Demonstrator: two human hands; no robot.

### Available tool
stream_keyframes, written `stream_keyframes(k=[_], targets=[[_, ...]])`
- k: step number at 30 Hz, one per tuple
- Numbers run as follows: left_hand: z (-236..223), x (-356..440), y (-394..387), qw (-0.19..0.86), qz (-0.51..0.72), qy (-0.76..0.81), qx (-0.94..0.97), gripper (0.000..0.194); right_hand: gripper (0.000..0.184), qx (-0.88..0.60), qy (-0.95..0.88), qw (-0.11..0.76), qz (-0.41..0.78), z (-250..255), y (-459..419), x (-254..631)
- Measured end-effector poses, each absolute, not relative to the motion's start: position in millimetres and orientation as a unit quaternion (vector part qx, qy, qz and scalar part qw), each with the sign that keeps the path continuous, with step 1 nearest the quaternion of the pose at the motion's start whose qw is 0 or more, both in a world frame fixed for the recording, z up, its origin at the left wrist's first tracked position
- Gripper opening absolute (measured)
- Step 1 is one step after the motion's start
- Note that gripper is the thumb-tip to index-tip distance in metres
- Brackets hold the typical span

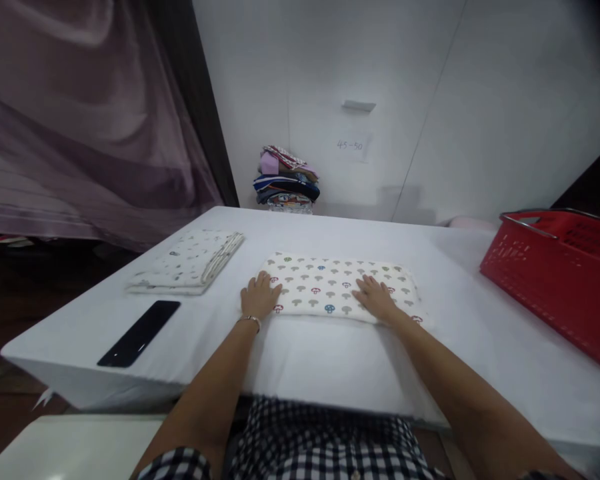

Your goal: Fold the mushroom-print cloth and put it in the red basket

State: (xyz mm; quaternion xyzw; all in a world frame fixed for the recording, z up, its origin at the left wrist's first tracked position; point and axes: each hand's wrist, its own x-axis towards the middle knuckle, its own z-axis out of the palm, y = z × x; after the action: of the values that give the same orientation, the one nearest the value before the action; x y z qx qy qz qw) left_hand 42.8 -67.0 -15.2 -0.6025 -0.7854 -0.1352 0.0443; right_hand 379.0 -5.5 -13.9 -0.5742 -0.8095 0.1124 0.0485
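Note:
A white cloth with a mushroom print [330, 283] lies folded into a long rectangle in front of me. On its left end rests my left hand [259, 297], palm down with the fingers spread. My right hand [376, 298] lies flat on the cloth's right half, its fingers also apart. Neither hand grips the fabric. To the left, a second folded white cloth with small printed figures [190, 257] sits by itself, its layered edge facing right.
A black phone [140, 333] lies near the front left of the white-covered table [330, 367]. At the right edge stands a red plastic basket [555, 273]. Folded clothes [287, 180] are stacked beyond the far edge, against the wall. A purple curtain [95, 120] hangs at left.

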Motion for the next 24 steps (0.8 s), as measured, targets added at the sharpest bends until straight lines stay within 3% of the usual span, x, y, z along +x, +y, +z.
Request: stream_keyframes(k=[7, 13, 17, 24], targets=[[-12, 68, -94, 0.085, -0.243, -0.725, -0.639, 0.042, 0.050, -0.483, -0.853, 0.156, 0.122, -10, -53, 396], [-16, 119, -118, 0.022, -0.187, -0.549, -0.814, 0.039, 0.043, -0.454, -0.879, 0.140, 0.042, -27, -81, 392], [-18, 125, -113, 0.019, -0.169, -0.571, -0.803, 0.055, 0.053, -0.470, -0.876, 0.105, 0.012, -28, -76, 391], [-21, 109, -102, 0.026, -0.154, -0.663, -0.732, 0.061, 0.058, -0.510, -0.855, 0.093, -0.014, -29, -71, 406]])
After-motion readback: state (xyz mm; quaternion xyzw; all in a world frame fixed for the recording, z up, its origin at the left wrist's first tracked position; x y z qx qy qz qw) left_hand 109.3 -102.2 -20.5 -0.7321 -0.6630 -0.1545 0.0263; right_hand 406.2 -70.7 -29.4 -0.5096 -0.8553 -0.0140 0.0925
